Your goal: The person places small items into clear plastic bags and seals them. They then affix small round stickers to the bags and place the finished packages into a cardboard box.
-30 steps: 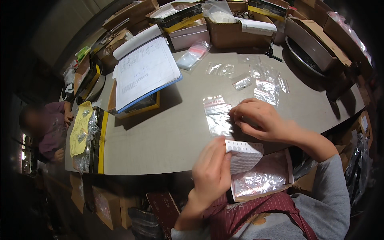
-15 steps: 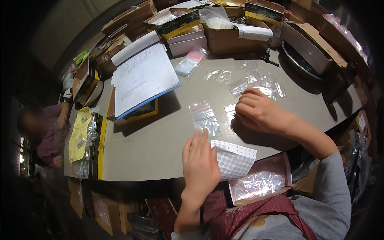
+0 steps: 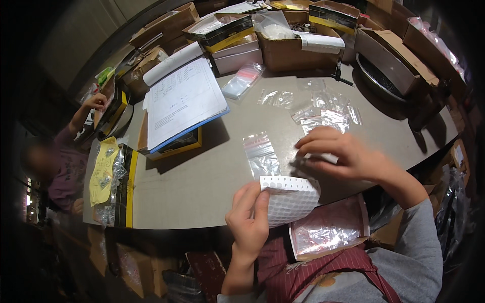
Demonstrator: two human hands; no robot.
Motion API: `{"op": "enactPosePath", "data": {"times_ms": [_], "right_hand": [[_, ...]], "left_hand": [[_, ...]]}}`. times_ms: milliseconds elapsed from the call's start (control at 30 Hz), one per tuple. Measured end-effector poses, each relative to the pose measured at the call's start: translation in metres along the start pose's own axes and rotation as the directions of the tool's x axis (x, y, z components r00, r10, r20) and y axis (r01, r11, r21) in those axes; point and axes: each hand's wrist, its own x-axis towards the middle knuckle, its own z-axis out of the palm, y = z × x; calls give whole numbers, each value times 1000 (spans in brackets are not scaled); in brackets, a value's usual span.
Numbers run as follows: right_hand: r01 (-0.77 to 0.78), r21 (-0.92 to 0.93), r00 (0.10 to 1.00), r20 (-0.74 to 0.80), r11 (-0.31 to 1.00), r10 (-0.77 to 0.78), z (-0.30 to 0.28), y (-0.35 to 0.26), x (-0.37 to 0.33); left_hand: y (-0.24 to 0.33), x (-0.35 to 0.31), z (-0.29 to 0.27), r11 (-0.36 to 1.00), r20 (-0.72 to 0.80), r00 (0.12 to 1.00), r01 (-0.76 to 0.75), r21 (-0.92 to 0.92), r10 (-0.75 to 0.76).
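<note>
My left hand (image 3: 247, 214) pinches the left edge of a white sheet of small round stickers (image 3: 290, 202), thumb on top. The sheet curls at the table's front edge, and its upper rows carry printed dots. Just beyond it, flat on the table, lies a clear zip bag (image 3: 261, 154). My right hand (image 3: 343, 154) hovers right of that bag, its thumb and fingers apart, with nothing visible between the tips. Beyond this hand, several small clear zip bags (image 3: 326, 117) lie in an overlapping group, some with small pieces inside.
At the front edge, an open box (image 3: 359, 214) holds clear bags. A clipboard with papers (image 3: 184, 101) rests on a box at left. Cardboard boxes (image 3: 303, 56) line the back, near a bundle of bags (image 3: 243, 81). Another person (image 3: 60, 166) reaches into a box at far left.
My right hand has drawn back slightly from the table, its fingers opening; a bag beneath it now lies with the group. My left hand now grips the sticker sheet's edge. The other person's arm has risen.
</note>
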Motion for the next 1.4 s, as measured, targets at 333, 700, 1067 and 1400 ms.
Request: {"op": "enactPosePath", "data": {"times_ms": [333, 700, 1067, 1400], "right_hand": [[132, 95, 990, -62, 987, -126, 50, -24, 8], [201, 168, 978, -97, 965, -187, 57, -30, 11], [-77, 430, 995, 96, 899, 39, 48, -28, 4], [266, -38, 964, -9, 963, -266, 46, -35, 21]], "left_hand": [[17, -16, -6, 880, -105, 981, 99, -464, -166], [48, 9, -34, 843, 204, 968, 230, -487, -146], [36, 1, -42, 968, 63, 991, 129, -215, -118], [27, 3, -21, 973, 0, 989, -146, 178, 149]]}}
